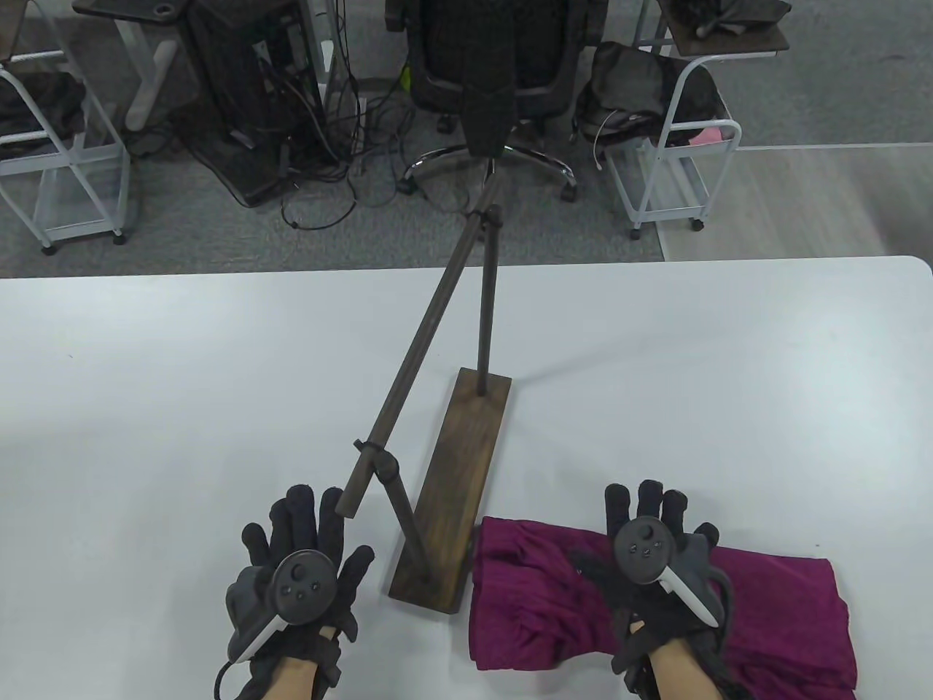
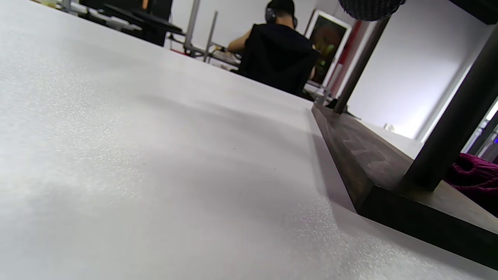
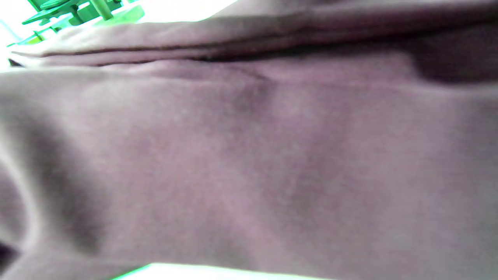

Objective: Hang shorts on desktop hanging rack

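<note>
Table view, right hand [image 1: 656, 565] on magenta shorts [image 1: 773, 605], rack [image 1: 444, 496] unlabelled

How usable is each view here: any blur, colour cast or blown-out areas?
Table view: sharp and evenly lit, with wide-angle bending of the table edge. Left wrist view: the near tabletop is soft, the rack base clearer, and the bright wall glares. Right wrist view: blurred close-up of the shorts, washed to grey-purple, with blown-out green-tinted corners.

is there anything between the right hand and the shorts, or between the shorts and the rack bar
Nothing visible does. The right hand lies flat on top of the magenta shorts, fingers spread. The rack's crossbar runs up and left of the shorts, bare along its length; only the rack's near post stands beside the fabric.
</note>
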Demonstrator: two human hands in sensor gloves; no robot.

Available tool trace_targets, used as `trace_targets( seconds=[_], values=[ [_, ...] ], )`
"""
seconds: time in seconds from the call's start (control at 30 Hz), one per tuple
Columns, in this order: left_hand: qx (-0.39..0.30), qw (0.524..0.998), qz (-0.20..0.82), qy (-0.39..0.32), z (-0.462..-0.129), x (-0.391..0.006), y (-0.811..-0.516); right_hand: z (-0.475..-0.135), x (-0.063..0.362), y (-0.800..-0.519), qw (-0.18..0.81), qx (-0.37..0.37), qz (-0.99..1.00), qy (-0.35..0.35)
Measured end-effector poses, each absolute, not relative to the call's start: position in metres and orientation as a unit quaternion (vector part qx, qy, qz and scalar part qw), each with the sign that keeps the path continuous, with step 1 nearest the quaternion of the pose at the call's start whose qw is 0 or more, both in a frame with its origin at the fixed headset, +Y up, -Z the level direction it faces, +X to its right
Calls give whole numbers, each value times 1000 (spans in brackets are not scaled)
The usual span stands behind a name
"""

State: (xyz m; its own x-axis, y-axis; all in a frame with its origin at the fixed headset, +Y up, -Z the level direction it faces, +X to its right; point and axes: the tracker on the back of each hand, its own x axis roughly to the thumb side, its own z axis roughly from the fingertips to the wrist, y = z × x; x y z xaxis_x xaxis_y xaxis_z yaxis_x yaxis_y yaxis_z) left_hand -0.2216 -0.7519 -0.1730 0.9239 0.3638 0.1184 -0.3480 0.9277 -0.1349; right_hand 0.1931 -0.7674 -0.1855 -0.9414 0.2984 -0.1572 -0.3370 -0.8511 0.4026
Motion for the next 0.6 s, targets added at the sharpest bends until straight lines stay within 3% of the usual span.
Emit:
trace_targets(
  seconds=[0.6],
  values=[
    [-72, 978, 191, -47, -177, -229, -758, -185, 200, -766, 190, 6, 939, 287]
  ],
)
